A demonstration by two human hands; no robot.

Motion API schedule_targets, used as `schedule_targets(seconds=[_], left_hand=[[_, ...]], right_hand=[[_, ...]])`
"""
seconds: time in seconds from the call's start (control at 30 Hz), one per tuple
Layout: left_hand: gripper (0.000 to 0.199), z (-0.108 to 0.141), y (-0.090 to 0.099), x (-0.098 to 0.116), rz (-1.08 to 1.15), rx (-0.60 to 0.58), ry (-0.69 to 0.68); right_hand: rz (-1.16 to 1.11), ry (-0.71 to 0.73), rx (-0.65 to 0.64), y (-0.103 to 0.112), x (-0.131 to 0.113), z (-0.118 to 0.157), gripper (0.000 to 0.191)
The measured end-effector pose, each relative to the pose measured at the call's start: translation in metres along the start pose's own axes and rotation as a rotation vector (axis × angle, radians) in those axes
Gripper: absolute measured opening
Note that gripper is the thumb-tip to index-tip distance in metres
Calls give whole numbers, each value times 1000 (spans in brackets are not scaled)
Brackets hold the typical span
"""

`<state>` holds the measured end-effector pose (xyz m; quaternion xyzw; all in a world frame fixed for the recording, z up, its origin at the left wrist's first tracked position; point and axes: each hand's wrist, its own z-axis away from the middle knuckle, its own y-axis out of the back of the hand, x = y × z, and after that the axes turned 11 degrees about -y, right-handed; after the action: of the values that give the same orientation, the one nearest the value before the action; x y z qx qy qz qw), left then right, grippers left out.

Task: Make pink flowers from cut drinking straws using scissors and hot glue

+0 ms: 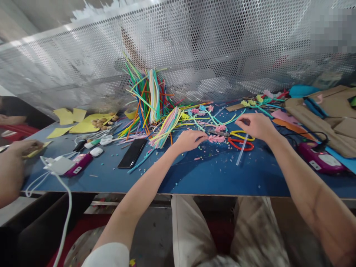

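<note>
My left hand [191, 141] is closed at the fingertips on one end of a pink fluffy pipe-cleaner piece [216, 138], held low over the blue tabletop. To its right, my right hand [257, 126] is raised a little with thumb and fingers pinched together. Whatever lies in that pinch is too small to make out. Between the hands lie scissors with red and yellow handles [241, 145], their blades pointing left. A translucent stick [242, 150], like a glue stick, crosses the handles. Another pink piece [220, 128] lies just behind the blades.
A big heap of coloured pipe cleaners [152, 96] stands against the perforated metal panel [222, 48]. Left of me are a black phone [132, 153], a purple device [79, 164] and another person's hand [25, 148]. Cardboard [330, 107] and a second purple device [321, 157] lie right.
</note>
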<state>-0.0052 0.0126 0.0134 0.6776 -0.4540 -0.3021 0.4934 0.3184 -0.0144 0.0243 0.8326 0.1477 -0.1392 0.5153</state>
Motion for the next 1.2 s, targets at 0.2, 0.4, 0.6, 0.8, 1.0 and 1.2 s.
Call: schedule_targets(seconds=[0.2, 0.4, 0.6, 0.8, 1.0, 1.2], left_hand=[[30, 0, 3, 1, 70, -22, 39], [32, 0, 4, 0, 126, -16, 50], [31, -1, 5, 1, 224, -3, 34], [33, -2, 4, -1, 265, -47, 37], [35, -1, 2, 0, 266, -42, 25], [33, -1, -2, -2, 223, -59, 13]], right_hand=[[-197, 64, -206, 1, 2, 1, 28], [-321, 265, -347, -3, -36, 17, 34], [-253, 308, -239, -7, -40, 19, 29], [-253, 309, -206, -9, -37, 17, 29], [-253, 282, -318, -12, -35, 15, 30], [-295, 299, -464, -13, -33, 15, 33]])
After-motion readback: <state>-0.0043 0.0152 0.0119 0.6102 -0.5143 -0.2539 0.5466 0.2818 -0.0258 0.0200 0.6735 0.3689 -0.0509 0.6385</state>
